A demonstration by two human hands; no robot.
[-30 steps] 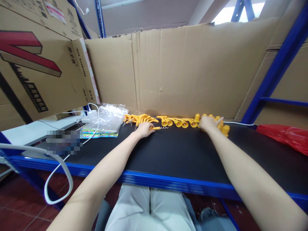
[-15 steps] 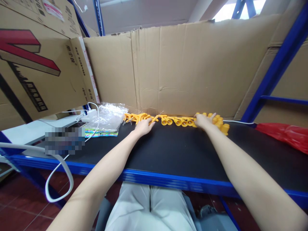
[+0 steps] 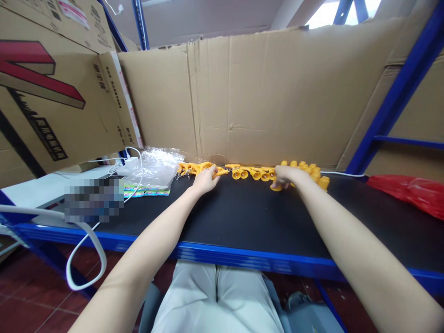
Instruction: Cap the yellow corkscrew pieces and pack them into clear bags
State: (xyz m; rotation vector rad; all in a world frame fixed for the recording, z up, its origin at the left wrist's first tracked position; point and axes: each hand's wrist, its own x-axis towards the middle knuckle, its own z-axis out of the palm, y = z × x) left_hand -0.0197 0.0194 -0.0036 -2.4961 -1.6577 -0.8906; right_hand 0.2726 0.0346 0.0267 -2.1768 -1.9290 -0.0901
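My left hand (image 3: 205, 179) is closed over one of the yellow branched plastic pieces (image 3: 189, 169) heaped along the back of the black shelf; thin coiled chains hang among them. My right hand (image 3: 288, 175) reaches down on a yellow horn-shaped piece (image 3: 276, 188), whose round mouth shows under the fingers. Between the hands lies a row of yellow horn-shaped pieces (image 3: 256, 175), their open mouths facing me. Beyond my right wrist, several yellow cup-like pieces (image 3: 317, 174) stand close together. The fingertips of both hands are partly hidden.
Clear plastic bags (image 3: 157, 169) with colourful edges lie at the left, near a white charger and cable (image 3: 132, 163). A cardboard sheet (image 3: 277, 97) stands along the back. A red plastic bag (image 3: 409, 192) is at the right. The blue shelf edge (image 3: 243, 259) runs before my lap.
My right hand has shifted slightly left and toward me, and a horn-shaped piece now shows under its fingers. My left hand has moved little, its fingers drawn in on the yellow pieces.
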